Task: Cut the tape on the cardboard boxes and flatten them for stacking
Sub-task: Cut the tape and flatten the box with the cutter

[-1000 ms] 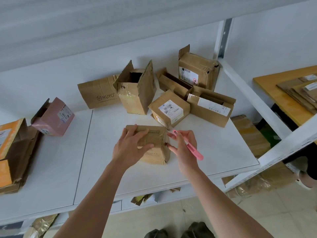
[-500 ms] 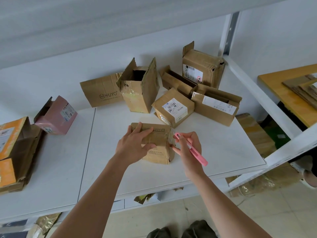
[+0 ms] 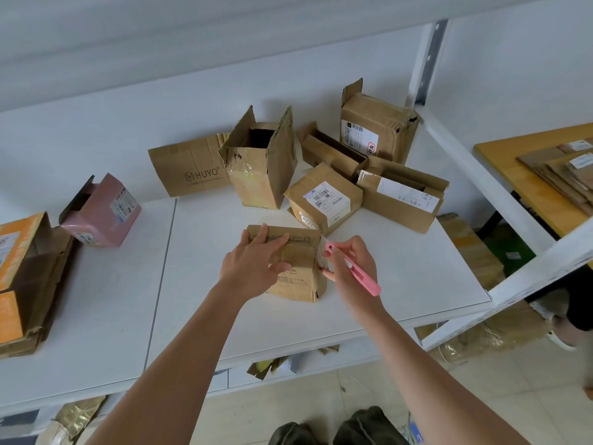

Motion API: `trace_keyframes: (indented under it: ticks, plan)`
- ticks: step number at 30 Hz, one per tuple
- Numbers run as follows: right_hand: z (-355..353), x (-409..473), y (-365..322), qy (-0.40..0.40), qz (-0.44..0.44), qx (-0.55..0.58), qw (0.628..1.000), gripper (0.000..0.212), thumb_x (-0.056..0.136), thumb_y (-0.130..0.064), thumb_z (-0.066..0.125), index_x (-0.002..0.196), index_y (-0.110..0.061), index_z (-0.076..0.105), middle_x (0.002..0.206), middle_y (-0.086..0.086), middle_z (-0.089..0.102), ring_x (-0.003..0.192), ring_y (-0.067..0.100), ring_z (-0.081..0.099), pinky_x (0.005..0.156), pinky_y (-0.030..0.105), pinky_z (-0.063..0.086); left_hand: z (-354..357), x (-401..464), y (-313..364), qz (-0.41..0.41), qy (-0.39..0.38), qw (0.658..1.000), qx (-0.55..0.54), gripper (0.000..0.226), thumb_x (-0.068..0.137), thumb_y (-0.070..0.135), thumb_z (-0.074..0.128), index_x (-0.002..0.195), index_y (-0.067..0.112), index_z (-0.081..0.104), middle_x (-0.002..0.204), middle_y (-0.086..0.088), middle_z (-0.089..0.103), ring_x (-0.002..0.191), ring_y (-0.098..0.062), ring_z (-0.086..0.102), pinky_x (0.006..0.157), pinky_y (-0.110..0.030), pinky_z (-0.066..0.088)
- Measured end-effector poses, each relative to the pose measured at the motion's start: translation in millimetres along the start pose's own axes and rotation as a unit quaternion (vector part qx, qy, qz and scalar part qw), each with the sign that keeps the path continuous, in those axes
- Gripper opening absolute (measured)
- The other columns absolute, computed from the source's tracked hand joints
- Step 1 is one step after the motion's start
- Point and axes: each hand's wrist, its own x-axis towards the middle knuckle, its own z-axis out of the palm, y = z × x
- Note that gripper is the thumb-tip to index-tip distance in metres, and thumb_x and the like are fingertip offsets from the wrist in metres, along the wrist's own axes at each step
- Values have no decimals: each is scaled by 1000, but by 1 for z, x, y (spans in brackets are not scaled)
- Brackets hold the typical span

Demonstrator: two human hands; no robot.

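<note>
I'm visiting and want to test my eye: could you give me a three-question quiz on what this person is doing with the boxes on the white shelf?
1. True or false: the left hand rests on the small brown box at the front of the white shelf.
2. What does the right hand hold? A) scissors B) a pink cutter C) a tape roll
3. Fill in: the word printed on the flat cardboard leaning at the back is ____.

Key
1. True; its fingers lie over the box's top.
2. B; its tip is at the box's right edge.
3. HUYO.
</note>
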Motion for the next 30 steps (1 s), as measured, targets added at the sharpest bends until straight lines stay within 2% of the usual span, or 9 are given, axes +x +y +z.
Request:
trace_keyframes:
  ticks: [11,14,16,19,21,23,25,27,30]
  plan:
    - [0,-28,4,-12,-23,-25,999,9,97,-3,54,89,-5,50,89,3,70,86,21,70,77,62,55,-3,1,3,-3,6,1000,12,61,96,55,47,151,49,19,165,4,8,150,-33,7,106,-52,39]
    - [-6,-30,3,-39,-28,-39,998,9,96,-6,53,88,-4,49,92,9,69,90,33,69,78,65,53,-5,0,4,-7,4,1000,2,62,96,56,48,150,49,20,165,5,8,151,-34,6,107,-51,37]
    - [-13,-28,0,-43,-41,-44,997,9,95,-9,54,87,-10,50,92,7,69,90,33,68,79,57,56,-6,-1,5,-9,3,1000,-10,63,94,58,49,150,50,22,165,6,8,151,-33,7,108,-50,35]
    - [-32,-18,-2,-8,-121,-110,987,5,92,-17,54,90,-20,51,84,5,64,76,23,62,61,34,51,-9,-3,8,-13,9,999,-27,63,91,63,50,148,50,27,163,8,13,150,-27,13,110,-48,34]
    - [-52,0,7,14,-163,-277,947,8,92,-12,54,96,-18,50,85,2,57,72,19,56,55,31,47,-11,-4,9,-18,25,998,-52,56,91,61,50,144,51,35,157,10,25,143,-20,29,106,-42,39]
    - [-73,20,21,1,-137,-526,839,11,92,-12,55,99,-18,50,90,2,51,80,21,53,55,32,45,-13,-5,10,-13,48,996,-78,49,92,53,54,140,50,43,143,13,38,124,-15,46,90,-33,47]
    - [-86,33,32,-34,-75,-657,749,19,93,-16,58,111,-18,53,104,4,52,96,23,53,60,31,46,-15,-6,10,-12,63,993,-98,50,91,47,61,138,47,47,134,13,43,113,-15,52,80,-30,45]
    - [-93,41,41,-68,-37,-699,711,37,90,-15,64,123,-17,50,118,6,52,106,22,53,72,32,52,-15,-4,9,-34,61,989,-130,62,87,46,68,143,40,43,134,9,40,117,-18,50,85,-35,48]
    - [-99,48,50,-113,0,-718,687,48,89,-14,64,133,-17,44,129,6,49,117,23,50,86,32,53,-11,-5,9,-97,63,979,-168,89,80,49,75,152,30,26,148,-2,22,137,-24,27,100,-46,45]
